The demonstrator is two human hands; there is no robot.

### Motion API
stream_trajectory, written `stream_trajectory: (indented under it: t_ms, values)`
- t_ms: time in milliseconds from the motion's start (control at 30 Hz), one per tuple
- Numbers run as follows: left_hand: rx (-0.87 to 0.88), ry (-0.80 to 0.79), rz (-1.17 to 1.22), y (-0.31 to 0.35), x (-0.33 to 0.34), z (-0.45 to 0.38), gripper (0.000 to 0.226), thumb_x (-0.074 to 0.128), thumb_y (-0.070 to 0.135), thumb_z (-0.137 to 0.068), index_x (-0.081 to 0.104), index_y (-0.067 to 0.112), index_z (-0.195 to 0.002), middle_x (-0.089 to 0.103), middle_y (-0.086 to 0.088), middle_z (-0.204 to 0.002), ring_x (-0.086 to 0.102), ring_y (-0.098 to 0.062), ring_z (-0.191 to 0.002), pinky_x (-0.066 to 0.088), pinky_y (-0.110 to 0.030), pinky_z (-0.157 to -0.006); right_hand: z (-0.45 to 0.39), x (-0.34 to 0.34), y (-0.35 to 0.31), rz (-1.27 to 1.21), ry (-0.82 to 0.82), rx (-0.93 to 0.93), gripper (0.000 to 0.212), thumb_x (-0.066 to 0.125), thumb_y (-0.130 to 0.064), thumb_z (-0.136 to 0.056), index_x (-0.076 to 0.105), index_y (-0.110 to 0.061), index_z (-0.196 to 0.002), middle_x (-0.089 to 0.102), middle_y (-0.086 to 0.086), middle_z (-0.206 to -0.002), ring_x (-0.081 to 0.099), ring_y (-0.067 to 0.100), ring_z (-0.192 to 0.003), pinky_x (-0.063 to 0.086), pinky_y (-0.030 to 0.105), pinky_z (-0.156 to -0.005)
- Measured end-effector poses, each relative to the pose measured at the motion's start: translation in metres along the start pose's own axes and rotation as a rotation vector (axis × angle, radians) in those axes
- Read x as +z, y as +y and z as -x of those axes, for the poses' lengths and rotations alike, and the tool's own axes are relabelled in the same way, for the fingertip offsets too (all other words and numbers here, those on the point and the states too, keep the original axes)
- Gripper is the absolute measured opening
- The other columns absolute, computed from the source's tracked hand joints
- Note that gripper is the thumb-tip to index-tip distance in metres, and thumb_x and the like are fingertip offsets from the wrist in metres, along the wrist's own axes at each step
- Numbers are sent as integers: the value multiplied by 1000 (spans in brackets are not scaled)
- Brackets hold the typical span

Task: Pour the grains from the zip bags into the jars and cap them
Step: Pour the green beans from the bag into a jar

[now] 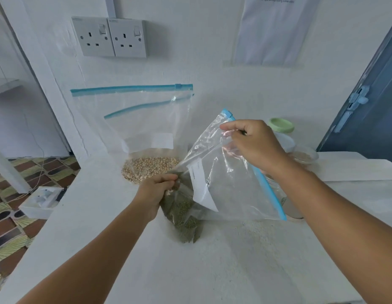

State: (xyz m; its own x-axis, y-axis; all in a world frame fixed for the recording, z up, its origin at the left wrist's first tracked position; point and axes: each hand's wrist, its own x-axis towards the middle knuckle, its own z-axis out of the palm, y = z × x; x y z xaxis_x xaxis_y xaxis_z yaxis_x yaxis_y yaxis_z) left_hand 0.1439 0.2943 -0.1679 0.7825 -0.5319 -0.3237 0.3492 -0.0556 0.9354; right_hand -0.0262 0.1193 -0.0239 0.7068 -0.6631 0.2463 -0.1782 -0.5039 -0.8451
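A clear zip bag (230,185) with a blue zipper strip and a white label lies tilted over the white counter (107,216), its green grains (182,218) sunk in the low corner. My left hand (156,191) grips that lower part of the bag. My right hand (254,145) pinches the bag's top edge near the zipper. Behind it a second zip bag (133,128) leans on the wall with pale beige grains (147,167) at its bottom. A jar with a green lid (281,126) stands behind my right hand. An open glass jar (278,194) shows dimly through the bag.
A small clear bowl (304,155) with pale contents sits at the right back. Double wall sockets (109,37) are above the bags. A blue door (370,110) stands at the right. A white box (42,201) lies on the patterned floor left of the counter's edge.
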Motion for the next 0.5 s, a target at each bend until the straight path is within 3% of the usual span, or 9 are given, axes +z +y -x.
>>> stream_trajectory:
  t_ms: [100,200,333,500]
  values:
    - [134,62,12,14,-16,7,27,69,-5,-93,84,15,-85,79,-10,-110,72,-32,-107,59,-44,-97,2,2,9,-9,44,-23,39,50,-15,-94,77,-37,-110,77,3,-101,77,27,-82,64,48,-80]
    - [287,115,-47,33,-29,18,30,71,-1,-94,85,23,-84,80,1,-106,72,-24,-108,57,-37,-98,8,8,15,-63,106,-44,43,47,-9,-98,76,-38,-112,77,-11,-104,77,23,-84,63,53,-81]
    - [523,175,-188,50,-35,32,31,70,5,-97,82,33,-92,78,12,-106,70,-8,-104,52,-15,-89,16,18,28,-149,174,-49,51,44,1,-98,75,-38,-110,76,-8,-109,77,19,-88,62,49,-84]
    - [730,145,-382,38,-35,38,39,67,7,-100,78,44,-100,71,11,-102,67,-6,-93,51,-21,-89,29,25,48,-255,223,-26,52,44,5,-97,77,-35,-104,75,-7,-111,76,13,-94,58,31,-89]
